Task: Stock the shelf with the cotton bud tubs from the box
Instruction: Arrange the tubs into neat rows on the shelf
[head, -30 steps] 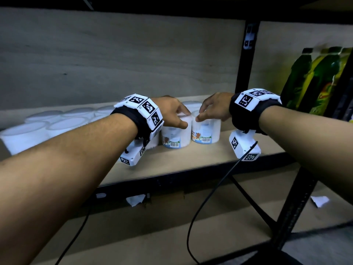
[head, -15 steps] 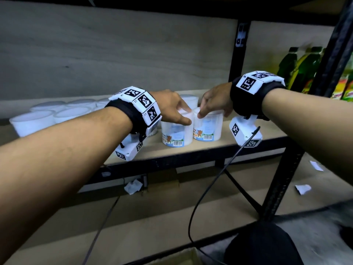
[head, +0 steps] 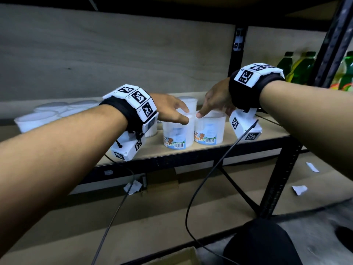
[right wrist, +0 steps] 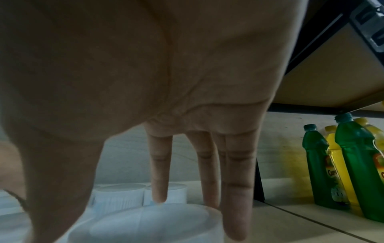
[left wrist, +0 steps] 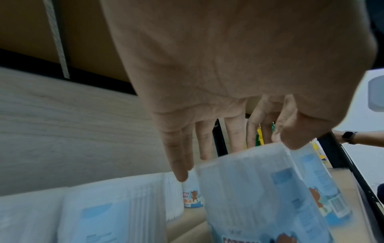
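Far left on the shelf board (head: 248, 139), a cluster of white-lidded cotton bud tubs (head: 36, 120) stands toward the back panel, edges soft with blur. Moving right, the left forearm wears a black wristband with white marker tiles (head: 136, 103), a white camera block hanging beneath it near the shelf's front edge. The left hand (head: 170, 109) reaches over the left front tub (head: 178, 133); fingers are extended and spread, thumb lying against the lid rim, not wrapped round the body. In the left wrist view the fingers (left wrist: 176, 157) hang straight above the tub tops, thumb tip touching the nearest lid edge. Just behind, a rear tub (head: 188, 103) stands between the two hands. The right front tub (head: 209, 129) stands upright beside the left one, the two touching or nearly so, bear-and-barcode labels facing forward. The right hand (head: 216, 99) hovers over it with fingers loose and straight, index tip at the lid's near-left rim; the right wrist view shows fingers (right wrist: 236, 205) pointing down at the lid, curled round nothing. Both hands read as released. Right of the black upright post (head: 236, 52), green and yellow bottles (head: 298, 66) stand in the next bay. Below, two black cables (head: 193, 196) trail down past scraps of paper (head: 299, 189) on the lower board, and a cardboard corner (head: 181, 255) shows at bottom centre.
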Tool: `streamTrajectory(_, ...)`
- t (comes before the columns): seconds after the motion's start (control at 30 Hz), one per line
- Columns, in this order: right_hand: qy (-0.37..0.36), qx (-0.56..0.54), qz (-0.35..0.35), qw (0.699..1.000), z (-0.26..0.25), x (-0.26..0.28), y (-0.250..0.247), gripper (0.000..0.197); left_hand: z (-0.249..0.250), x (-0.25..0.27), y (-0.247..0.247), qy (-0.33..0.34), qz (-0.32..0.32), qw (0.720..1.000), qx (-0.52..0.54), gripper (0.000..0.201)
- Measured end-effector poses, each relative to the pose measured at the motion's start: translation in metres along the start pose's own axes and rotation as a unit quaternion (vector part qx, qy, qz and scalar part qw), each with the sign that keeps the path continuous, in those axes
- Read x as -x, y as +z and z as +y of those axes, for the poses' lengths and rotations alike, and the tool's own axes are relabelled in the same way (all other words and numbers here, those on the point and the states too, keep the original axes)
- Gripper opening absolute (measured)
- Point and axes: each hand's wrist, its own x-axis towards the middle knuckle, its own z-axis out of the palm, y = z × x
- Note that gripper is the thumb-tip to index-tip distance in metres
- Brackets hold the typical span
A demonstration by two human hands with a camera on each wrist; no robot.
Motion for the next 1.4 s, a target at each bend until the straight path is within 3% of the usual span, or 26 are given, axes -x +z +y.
streamTrajectory(0.23, 0.001, -0.037, -0.008, 0.999, 0.002, -0.011, 0.001, 0.06, -0.002, 0.007, 0.001, -0.01, -0.017, 1.0, 0.02, 0.048)
streamTrajectory(0.37, -0.031, -0.036, -0.025, 0.999, 0.003, -0.01, -0.002, 0.035, 0.0, 0.007, -0.002, -0.021, -0.02, 0.999, 0.023, 0.051)
streamTrajectory(0.47, -0.055, -0.016, -0.028, 0.998, 0.003, -0.005, -0.001, 0.028, -0.001, 0.005, 0.0, -0.031, -0.015, 0.999, 0.027, 0.06)
streamTrajectory(0.67, -0.081, 0.014, -0.062, 0.995, 0.0, -0.004, -0.003, 0.034, -0.001, 0.006, 0.005, -0.053, 0.03, 0.998, 0.015, 0.064)
streamTrajectory(1.03, -0.098, -0.013, -0.104, 0.99, 0.004, -0.012, -0.003, 0.046, 0.003, 0.001, 0.007, -0.065, 0.037, 0.997, -0.014, 0.064)
streamTrajectory(1.2, -0.1, -0.037, -0.118, 0.987, 0.002, -0.014, -0.003, 0.033, 0.009, 0.004, 0.005, -0.073, 0.029, 0.996, -0.051, 0.061)
streamTrajectory(1.4, -0.095, -0.023, -0.101, 0.99, -0.001, -0.001, -0.007, 0.037, 0.01, 0.008, 0.003, -0.084, 0.021, 0.994, -0.072, 0.071)
